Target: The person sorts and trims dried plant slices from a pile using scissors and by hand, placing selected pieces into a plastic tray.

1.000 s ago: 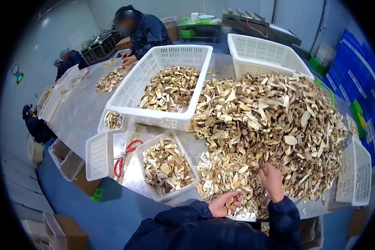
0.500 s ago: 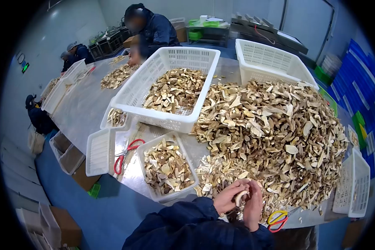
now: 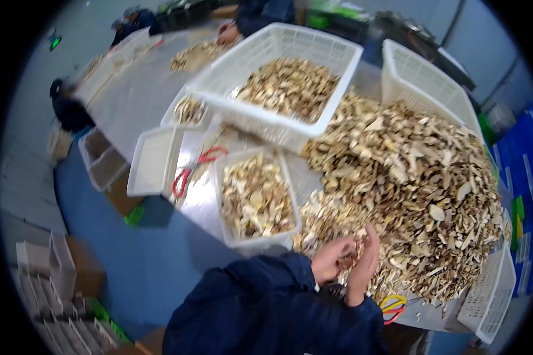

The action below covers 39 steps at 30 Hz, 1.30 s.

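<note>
Dried mushroom slices form a large heap (image 3: 420, 177) on the metal table, and both hands are at its near edge. My left hand (image 3: 330, 260) has its fingers curled, and blur hides what is in them. Facing it, my right hand (image 3: 363, 266) is open, its fingers straight and flat. To the left of the hands, a shallow white tray (image 3: 219, 204) holds more slices. Yellow-and-red-handled scissors (image 3: 393, 307) lie to the right of my right wrist.
A big white basket (image 3: 340, 77) with slices stands behind the tray. Another white basket (image 3: 400, 86) is at the back right, and one leans at the right edge (image 3: 485, 299). Red-handled scissors (image 3: 182, 182) lie by an upturned tray (image 3: 151, 163). A co-worker's hand (image 3: 227, 34) is across the table.
The view has shifted, so the table sits higher and further right. My hands have parted slightly, with the right fingers straighter. The pale slice seen between them no longer shows clearly.
</note>
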Available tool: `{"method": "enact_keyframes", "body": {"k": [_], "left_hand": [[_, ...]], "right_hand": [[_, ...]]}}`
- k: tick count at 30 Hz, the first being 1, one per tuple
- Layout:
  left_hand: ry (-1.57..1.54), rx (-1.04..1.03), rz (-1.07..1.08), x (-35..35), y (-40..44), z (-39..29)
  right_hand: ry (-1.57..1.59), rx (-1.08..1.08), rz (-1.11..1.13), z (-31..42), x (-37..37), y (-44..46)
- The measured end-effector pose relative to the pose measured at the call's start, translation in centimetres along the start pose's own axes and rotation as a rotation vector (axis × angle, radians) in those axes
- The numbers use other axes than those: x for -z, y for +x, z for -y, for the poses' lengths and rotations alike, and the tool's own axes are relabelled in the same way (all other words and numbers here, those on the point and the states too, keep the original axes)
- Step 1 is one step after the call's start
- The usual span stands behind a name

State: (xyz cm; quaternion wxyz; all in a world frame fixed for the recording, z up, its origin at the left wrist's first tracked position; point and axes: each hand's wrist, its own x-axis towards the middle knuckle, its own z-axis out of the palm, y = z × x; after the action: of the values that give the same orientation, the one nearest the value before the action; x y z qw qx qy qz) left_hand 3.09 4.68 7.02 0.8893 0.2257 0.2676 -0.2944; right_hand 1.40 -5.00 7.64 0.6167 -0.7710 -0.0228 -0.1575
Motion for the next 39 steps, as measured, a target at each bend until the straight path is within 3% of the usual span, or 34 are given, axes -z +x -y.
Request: {"method": "enact_keyframes", "body": {"k": [2,4,5,6,8,10,13,14,16,19,22,23,26,30,32,36,39], "left_hand": [[-0.307,0.094,0.371,4.3,0.3,-1.4],[-0.08,-0.187,0.321,5.1,-2.8,-4.5],[-0.056,-0.266,0.17,5.3,-4.8,-6.3],[0.01,-0.448,0.191,6.0,-5.8,-7.8],[0.096,-0.756,-0.023,8.0,-7.0,-10.9],[0.519,-1.156,-0.221,9.8,-8.3,-14.2],[0.165,-1.233,-0.297,12.3,-8.6,-20.2],[0.219,-1.263,-0.421,11.9,-9.2,-21.5],[0.196,-1.339,-0.349,14.7,-7.8,-23.9],[0.455,-1.206,-0.131,16.3,-6.5,-26.2],[0.3,-1.019,-0.266,16.4,-5.3,-26.6],[0.355,-1.037,-0.192,16.6,-5.7,-26.6],[0.313,-1.085,-0.225,17.4,-7.0,-26.7],[0.612,-1.105,-0.578,21.5,-8.1,-25.0],[0.595,-0.976,-0.671,21.9,-8.9,-23.6],[0.51,-0.849,-0.632,23.5,-8.8,-21.0],[1.096,-1.164,-0.757,24.2,-8.1,-22.1]], "right_hand": [[0.121,-0.032,0.02,0.4,-0.1,0.5],[0.149,-0.079,0.031,0.1,0.5,0.4],[0.16,-0.108,0.037,-0.2,0.9,0.4],[0.169,-0.136,0.036,-0.4,1.2,0.5],[0.182,-0.15,0.038,-0.4,1.6,0.5],[0.19,-0.164,0.034,-0.1,1.8,0.6],[0.196,-0.18,0.025,0.3,1.7,0.6],[0.2,-0.186,0.029,0.4,1.8,0.5],[0.206,-0.195,0.04,0.6,1.7,0.4],[0.209,-0.206,0.059,1.0,1.3,0.3],[0.216,-0.213,0.111,1.5,0.7,0.5],[0.228,-0.22,0.147,1.6,0.4,0.8],[0.113,-0.235,0.292,0.9,-1.1,2.5],[-0.069,-0.182,0.557,-0.6,-6.2,5.4],[-0.139,0.006,0.572,-0.9,-9.7,6.4],[-0.429,-0.025,0.722,-2.2,-13.0,7.8],[-0.439,-0.044,0.699,-2.2,-13.0,7.8]]}}
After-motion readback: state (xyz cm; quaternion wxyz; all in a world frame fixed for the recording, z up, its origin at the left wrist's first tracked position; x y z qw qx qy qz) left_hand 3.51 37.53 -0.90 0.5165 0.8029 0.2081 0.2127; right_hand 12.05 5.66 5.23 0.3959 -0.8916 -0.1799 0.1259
